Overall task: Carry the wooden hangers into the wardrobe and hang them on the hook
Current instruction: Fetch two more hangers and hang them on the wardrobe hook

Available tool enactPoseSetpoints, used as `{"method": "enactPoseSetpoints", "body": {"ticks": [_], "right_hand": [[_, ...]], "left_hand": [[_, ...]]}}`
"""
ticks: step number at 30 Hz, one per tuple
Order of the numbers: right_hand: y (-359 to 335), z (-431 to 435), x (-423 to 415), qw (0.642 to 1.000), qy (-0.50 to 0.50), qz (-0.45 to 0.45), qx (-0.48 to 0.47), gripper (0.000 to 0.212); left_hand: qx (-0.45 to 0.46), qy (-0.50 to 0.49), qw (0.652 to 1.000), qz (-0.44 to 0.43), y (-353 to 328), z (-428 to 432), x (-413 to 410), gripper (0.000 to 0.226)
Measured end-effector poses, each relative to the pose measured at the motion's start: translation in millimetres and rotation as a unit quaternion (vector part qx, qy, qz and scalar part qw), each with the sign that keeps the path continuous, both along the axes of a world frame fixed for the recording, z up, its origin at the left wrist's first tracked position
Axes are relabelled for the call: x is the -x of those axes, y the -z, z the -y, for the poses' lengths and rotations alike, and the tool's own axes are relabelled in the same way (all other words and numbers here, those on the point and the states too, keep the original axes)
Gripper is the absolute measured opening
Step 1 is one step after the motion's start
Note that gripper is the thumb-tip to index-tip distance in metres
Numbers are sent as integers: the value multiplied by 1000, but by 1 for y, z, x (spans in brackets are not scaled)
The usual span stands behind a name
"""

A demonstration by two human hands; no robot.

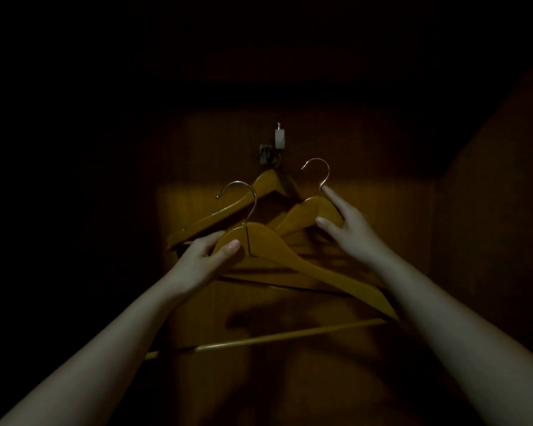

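Head view: the wardrobe's back panel [366, 210] is filling the frame in front of me, dim and brown, with its side wall [490, 210] rising on my right.

Closest to me, the near hanger [305, 259] is tilting down to the right, and its lower bar [290, 335] is slanting across under both my forearms. Behind it, the hung hanger [228, 210] is hanging against the back panel, with one shoulder sloping down to the left. The second hanger [302, 213] is sitting between those two, and the near hanger is covering its lower part.

My left hand [206, 256] is gripping the near hanger at its left shoulder, just beside the neck, with the thumb pressing on the front face and the fingers curling behind. My right hand [348, 229] is holding the second hanger by the top of its right shoulder. The thumb is lying on the front and the forefinger is pointing up to touch the base of its wire.

The near hanger's metal hook [243, 192] is standing above my left thumb. The second hanger's metal hook [320, 170] is standing free, below and to the right of the white wall hook [279, 138]. Just left of and below that, the dark wall hook [266, 155] is carrying the hung hanger.
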State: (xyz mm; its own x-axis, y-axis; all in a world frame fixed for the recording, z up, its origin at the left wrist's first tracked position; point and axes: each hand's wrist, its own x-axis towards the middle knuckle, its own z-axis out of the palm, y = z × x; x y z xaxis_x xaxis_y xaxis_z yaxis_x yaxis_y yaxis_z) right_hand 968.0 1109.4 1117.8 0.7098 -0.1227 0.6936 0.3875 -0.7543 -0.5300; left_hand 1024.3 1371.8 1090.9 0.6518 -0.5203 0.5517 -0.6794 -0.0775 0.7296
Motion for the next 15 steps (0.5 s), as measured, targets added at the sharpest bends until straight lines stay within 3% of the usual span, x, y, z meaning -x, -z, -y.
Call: {"method": "enactPoseSetpoints", "body": {"ticks": [9, 15], "right_hand": [[-47, -2, -48, 1000, -2, 18, 0, 81], [-78, -9, -77, 999, 23, -3, 41, 78]], "left_hand": [[32, -3, 999, 38, -34, 8, -34, 21], [17, -12, 999, 39, -52, 8, -47, 25]]}}
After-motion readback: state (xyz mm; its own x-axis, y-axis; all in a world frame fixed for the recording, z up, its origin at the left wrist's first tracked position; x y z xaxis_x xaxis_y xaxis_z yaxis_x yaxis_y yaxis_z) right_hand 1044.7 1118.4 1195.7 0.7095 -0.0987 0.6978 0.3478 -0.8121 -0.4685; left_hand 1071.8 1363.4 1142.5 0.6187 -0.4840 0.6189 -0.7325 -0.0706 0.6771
